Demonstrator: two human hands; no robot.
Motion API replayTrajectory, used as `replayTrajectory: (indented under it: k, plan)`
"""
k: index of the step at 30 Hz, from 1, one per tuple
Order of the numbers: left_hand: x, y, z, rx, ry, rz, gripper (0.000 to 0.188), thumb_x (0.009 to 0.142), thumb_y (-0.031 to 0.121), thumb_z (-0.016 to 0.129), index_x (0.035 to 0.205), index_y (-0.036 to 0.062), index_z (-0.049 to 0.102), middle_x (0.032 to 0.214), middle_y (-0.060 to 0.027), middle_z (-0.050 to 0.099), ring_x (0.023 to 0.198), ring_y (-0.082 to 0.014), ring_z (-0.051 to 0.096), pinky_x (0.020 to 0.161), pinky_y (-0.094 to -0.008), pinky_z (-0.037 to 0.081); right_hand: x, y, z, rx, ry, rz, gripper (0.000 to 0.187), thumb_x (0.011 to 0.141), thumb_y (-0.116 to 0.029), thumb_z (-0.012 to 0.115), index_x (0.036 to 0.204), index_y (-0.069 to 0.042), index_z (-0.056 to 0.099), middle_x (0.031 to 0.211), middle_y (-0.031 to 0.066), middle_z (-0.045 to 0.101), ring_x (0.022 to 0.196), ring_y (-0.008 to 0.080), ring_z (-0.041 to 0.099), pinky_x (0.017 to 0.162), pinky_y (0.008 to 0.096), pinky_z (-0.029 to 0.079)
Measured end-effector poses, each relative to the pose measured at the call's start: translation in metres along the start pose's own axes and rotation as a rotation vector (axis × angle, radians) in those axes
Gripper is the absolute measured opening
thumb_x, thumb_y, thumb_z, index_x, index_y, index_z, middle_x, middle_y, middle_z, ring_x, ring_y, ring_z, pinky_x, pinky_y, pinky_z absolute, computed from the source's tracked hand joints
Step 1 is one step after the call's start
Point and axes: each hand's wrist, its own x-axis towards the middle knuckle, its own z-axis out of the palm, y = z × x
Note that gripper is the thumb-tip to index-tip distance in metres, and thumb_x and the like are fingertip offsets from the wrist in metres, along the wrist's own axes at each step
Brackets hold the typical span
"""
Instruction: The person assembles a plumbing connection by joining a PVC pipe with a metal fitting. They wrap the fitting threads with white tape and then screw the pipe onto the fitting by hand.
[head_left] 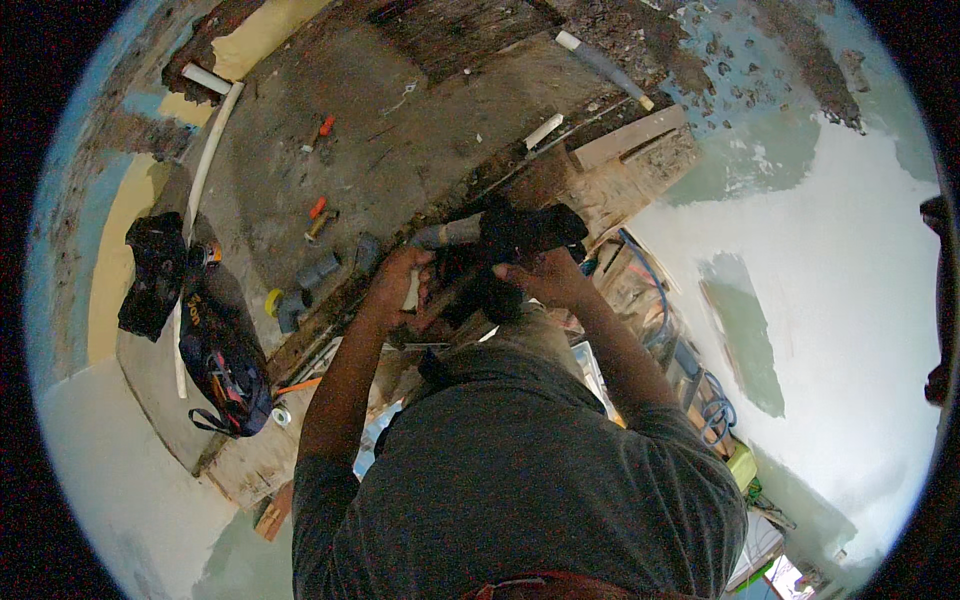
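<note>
In front of my body, both hands are at work around a dark bundle. My left hand is closed, its fingers curled round a small pale piece. My right hand grips a black object that looks soft or bulky; its kind is too dark to make out. A grey pipe piece juts leftward from the black object, just above my left hand. Several grey pipe fittings lie on the concrete to the left of my hands, one with a yellow end.
Orange-handled tools lie on the concrete slab. At left are a long white pipe, a black cloth-like item and a dark tool bag. Wood boards and a blue hose are at right, beside a patchily painted wall.
</note>
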Motion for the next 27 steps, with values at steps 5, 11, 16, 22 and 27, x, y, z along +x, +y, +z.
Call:
replayTrajectory:
  k: [5, 11, 16, 22, 27]
  plan:
    - [0.005, 0.0, 0.01, 0.105, -0.044, 0.017, 0.02, 0.094, 0.032, 0.066, 0.093, 0.0135, 0.058, 0.069, 0.0002, 0.057, 0.052, -0.0139, 0.056, 0.047, -0.0343, 0.049, 0.011, 0.0, -0.016, -0.569, -0.062, -0.281, 0.048, 0.094, -0.033, 0.08, 0.133, -0.008, 0.065, 0.123, 0.0132, 0.07, 0.112, 0.0334, 0.066, 0.099, 0.0446, 0.053]
    - [0.009, -0.013, 0.023, 0.278, 0.131, 0.193, 0.043, 0.096, 0.023, 0.065, 0.133, 0.0055, 0.05, 0.076, -0.0033, 0.059, 0.057, -0.0165, 0.057, 0.053, -0.0356, 0.05, 0.026, 0.01, -0.033, -0.54, -0.22, -0.202, 0.061, 0.092, -0.044, 0.079, 0.137, -0.009, 0.06, 0.132, 0.0184, 0.066, 0.123, 0.0419, 0.062, 0.102, 0.0485, 0.051]
    - [-0.003, -0.004, 0.037, 0.647, 0.315, 0.446, 0.079, 0.099, 0.026, 0.066, 0.163, 0.0031, 0.025, 0.105, -0.0144, 0.064, 0.089, -0.0251, 0.064, 0.082, -0.046, 0.056, 0.029, 0.042, -0.025, -0.404, -0.049, -0.193, 0.065, 0.094, -0.049, 0.076, 0.139, -0.006, 0.058, 0.125, 0.0193, 0.069, 0.117, 0.0409, 0.065, 0.101, 0.0491, 0.051]
    - [-0.044, 0.024, 0.079, 0.672, 0.164, 0.823, 0.095, 0.096, 0.048, 0.072, 0.162, 0.0001, 0.024, 0.139, -0.0236, 0.058, 0.122, -0.0362, 0.059, 0.11, -0.0494, 0.044, 0.025, 0.084, -0.048, -0.555, -0.107, -0.126, 0.061, 0.097, -0.046, 0.073, 0.138, -0.004, 0.059, 0.115, 0.0194, 0.072, 0.103, 0.0373, 0.068, 0.092, 0.0483, 0.053]
    - [-0.048, 0.042, 0.1, 0.726, 0.233, 1.134, 0.089, 0.098, 0.056, 0.067, 0.156, -0.0012, 0.032, 0.14, -0.0268, 0.057, 0.124, -0.0424, 0.06, 0.108, -0.0498, 0.046, 0.023, 0.078, -0.041, -0.381, -0.081, 0.165, 0.043, 0.098, -0.039, 0.072, 0.127, -0.007, 0.07, 0.094, 0.0144, 0.075, 0.078, 0.0327, 0.07, 0.077, 0.0462, 0.054]
